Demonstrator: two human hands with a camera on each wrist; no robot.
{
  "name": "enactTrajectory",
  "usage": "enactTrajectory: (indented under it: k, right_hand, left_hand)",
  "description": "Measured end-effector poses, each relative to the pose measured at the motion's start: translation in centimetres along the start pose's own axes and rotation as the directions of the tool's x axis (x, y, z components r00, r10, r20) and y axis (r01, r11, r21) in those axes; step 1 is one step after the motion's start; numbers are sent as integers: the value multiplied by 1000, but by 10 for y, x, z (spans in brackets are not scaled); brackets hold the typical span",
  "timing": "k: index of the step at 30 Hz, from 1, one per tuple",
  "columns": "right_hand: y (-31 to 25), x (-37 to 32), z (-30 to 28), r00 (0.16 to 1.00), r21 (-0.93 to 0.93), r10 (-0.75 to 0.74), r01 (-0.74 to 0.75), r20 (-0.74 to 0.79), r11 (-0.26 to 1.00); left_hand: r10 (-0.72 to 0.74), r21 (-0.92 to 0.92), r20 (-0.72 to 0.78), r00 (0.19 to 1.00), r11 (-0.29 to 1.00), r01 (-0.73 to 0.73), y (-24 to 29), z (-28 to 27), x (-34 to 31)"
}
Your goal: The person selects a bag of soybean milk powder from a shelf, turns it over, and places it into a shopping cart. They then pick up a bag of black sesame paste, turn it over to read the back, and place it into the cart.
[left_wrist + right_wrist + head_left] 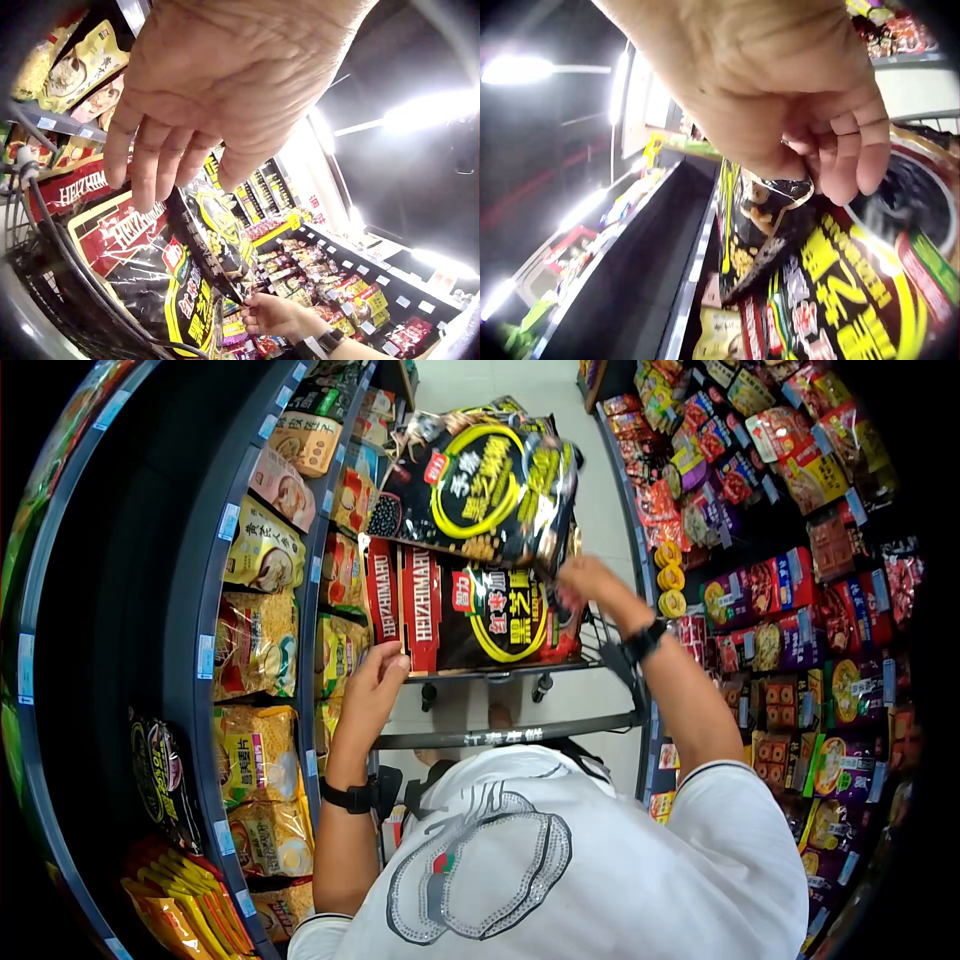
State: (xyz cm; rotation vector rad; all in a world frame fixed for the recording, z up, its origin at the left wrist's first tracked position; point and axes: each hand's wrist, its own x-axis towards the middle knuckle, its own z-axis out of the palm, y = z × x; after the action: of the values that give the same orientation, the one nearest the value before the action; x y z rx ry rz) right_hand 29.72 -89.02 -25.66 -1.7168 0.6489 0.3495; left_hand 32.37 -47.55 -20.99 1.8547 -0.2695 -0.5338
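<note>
My right hand (pixel 598 582) pinches the lower right corner of a glossy black bag (pixel 480 485) with a yellow ring and yellow lettering. That bag is tilted above a second bag (pixel 500 610), black with a red HEIZHIMAHU band, which lies in the shopping cart. In the right wrist view, the right hand's fingers (pixel 844 161) curl in at the bag's corner. My left hand (pixel 375 685) is at the lower left of the second bag, fingertips right by its red band. Its fingers (pixel 154 161) are extended and loose in the left wrist view, holding nothing.
The cart's handle (pixel 500 735) crosses in front of my body. Close on the left, a shelf unit (pixel 205 660) carries bagged foods. To the right, another shelf (pixel 850 690) is stocked with colourful packets. Pale floor (pixel 500 380) runs ahead between them.
</note>
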Motion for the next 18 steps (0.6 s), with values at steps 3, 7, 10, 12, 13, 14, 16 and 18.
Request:
enactTrajectory:
  k: [3,7,10,12,13,14,16,18]
  right_hand:
    - [4,-48,30,953,-4,83,-85,293,996]
    - [-22,-78,19,958,-1,36,-38,283,999]
    - [-15,-57,-21,949,75,-254,271,-189,960]
    - [6,-21,-54,745,-164,-463,443,-479,882]
    - [7,-12,-68,578,-419,-622,460,-528,783]
    - [11,-1,-74,527,-485,-650,434,-548,760]
    - [7,7,-77,564,-472,-609,388,-558,792]
    - [6,16,-72,726,-313,-448,325,-522,892]
  left_hand:
    - [-236,-173,61,970,954,244,18,13,19]
    - [-337,-144,254,907,914,380,12,35,48]
    - [-349,-125,317,882,906,404,9,58,62]
    - [-351,-124,330,876,904,409,10,71,67]
    - [-359,-120,318,878,903,412,14,78,68]
    - [-351,-132,300,887,906,403,17,85,69]
    - [-328,-166,278,903,909,381,17,94,72]
    - [-301,-206,273,914,910,361,9,104,83]
